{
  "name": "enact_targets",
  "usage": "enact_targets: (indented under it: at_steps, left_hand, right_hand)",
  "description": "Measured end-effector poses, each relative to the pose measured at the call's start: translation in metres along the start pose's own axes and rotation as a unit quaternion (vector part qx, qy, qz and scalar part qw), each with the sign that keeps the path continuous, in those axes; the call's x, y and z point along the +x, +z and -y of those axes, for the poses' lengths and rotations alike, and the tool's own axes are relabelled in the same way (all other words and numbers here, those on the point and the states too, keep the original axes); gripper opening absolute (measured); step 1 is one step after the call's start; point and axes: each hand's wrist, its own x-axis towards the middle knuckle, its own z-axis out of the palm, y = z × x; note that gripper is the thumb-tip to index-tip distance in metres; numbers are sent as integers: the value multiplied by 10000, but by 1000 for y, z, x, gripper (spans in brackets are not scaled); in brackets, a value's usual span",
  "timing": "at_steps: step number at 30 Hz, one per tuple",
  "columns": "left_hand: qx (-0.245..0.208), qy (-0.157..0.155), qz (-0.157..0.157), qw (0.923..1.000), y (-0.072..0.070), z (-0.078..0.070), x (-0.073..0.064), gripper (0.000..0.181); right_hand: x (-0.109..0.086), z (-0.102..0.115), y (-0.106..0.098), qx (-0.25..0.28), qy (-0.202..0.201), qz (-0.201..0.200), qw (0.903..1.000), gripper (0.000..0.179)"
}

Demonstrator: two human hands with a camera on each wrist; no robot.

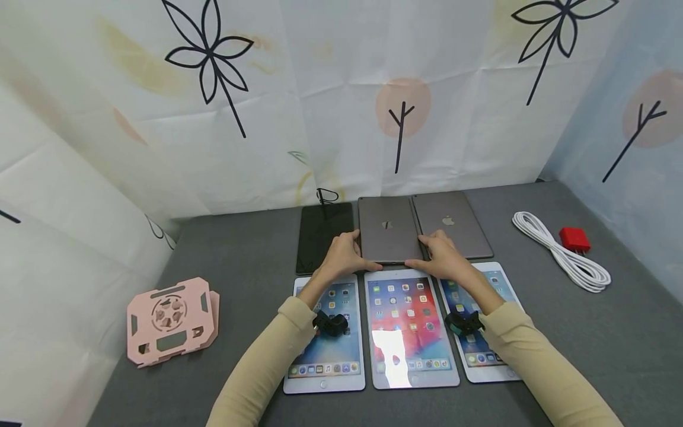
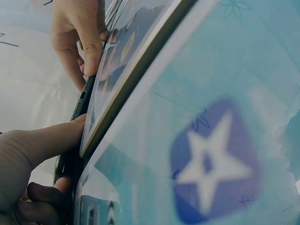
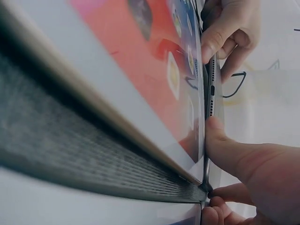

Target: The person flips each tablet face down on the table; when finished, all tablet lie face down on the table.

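A grey tablet [image 1: 388,228] lies face down in the middle of the back row, its near edge just behind a white tablet [image 1: 411,326] with a lit screen. My left hand [image 1: 344,254] grips its near left corner, thumb along the near edge and fingers at the left side. At the near right corner my right hand [image 1: 441,255] holds it the same way. Both thumbs press beside the charging port in the right wrist view, where the tablet's edge [image 3: 212,101] shows. A second grey tablet [image 1: 453,222] lies face down close on the right.
A black tablet [image 1: 320,234] lies at the back left. White tablets with lit screens, one on the left [image 1: 325,385] and one on the right [image 1: 488,375], flank the middle one. A pink case [image 1: 171,320] is far left; a white cable [image 1: 565,255] and red charger [image 1: 574,239] are right.
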Motion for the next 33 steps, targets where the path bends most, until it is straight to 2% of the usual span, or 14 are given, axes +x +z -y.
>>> enact_targets:
  at_steps: [13, 24, 33]
  left_hand:
    - [382, -70, 449, 9982, -5, -3, 1, 99]
    - [608, -95, 539, 9966, -6, -2, 4, 100]
    - [556, -106, 667, 9962, -8, -3, 5, 100]
  right_hand:
    - [2, 4, -2, -70, 135, 147, 9998, 81]
    - [3, 3, -1, -122, 90, 103, 9998, 83]
    - [0, 2, -2, 25, -3, 16, 10000, 85]
